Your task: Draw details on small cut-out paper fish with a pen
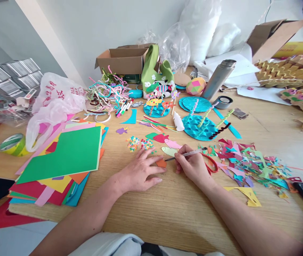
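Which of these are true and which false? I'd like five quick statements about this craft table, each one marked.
1. The right hand holds a pen. True.
2. The left hand grips the scissors. False: it rests on the table, fingers spread, at the orange paper.
3. A green sheet tops the paper stack. True.
4. The tape is beside the pen. False: it is at the far left, by the plastic bag.
5. The purple fish is in a hand. False: it lies on the table.

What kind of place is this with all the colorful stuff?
It looks like a craft table, maybe in a workroom or classroom. You can see a stack of colored paper, little paper fish and a pile of fuzzy craft sticks.
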Demonstrator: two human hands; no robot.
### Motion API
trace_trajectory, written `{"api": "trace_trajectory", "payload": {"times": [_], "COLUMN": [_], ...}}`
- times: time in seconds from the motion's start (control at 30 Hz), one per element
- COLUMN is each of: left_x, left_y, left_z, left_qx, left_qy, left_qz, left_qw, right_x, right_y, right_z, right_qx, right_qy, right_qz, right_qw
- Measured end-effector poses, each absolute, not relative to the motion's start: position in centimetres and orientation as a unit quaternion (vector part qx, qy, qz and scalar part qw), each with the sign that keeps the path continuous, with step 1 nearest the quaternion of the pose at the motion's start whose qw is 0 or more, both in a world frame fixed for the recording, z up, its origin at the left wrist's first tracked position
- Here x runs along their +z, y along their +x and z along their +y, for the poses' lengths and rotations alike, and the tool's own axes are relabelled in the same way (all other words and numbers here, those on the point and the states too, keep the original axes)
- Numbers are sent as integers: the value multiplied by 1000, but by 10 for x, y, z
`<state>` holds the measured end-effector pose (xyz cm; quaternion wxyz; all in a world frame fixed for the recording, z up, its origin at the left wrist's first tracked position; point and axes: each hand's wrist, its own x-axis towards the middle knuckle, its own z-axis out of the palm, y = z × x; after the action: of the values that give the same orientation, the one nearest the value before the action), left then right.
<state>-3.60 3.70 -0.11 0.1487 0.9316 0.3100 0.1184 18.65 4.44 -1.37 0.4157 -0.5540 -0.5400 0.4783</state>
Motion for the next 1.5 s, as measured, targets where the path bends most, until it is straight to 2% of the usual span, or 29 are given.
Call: {"api": "trace_trajectory", "payload": {"times": [1.5], "left_x": [0], "left_y": [-37], "left_z": [37], "left_qx": [112], "left_qy": [932], "left_qz": [310], "left_qw": [151], "right_x": [-13], "right_y": [187], "right_z": [44], "right_qx": [470], "right_qy": [-559], "right_qz": [-548], "right_qw": [408]}}
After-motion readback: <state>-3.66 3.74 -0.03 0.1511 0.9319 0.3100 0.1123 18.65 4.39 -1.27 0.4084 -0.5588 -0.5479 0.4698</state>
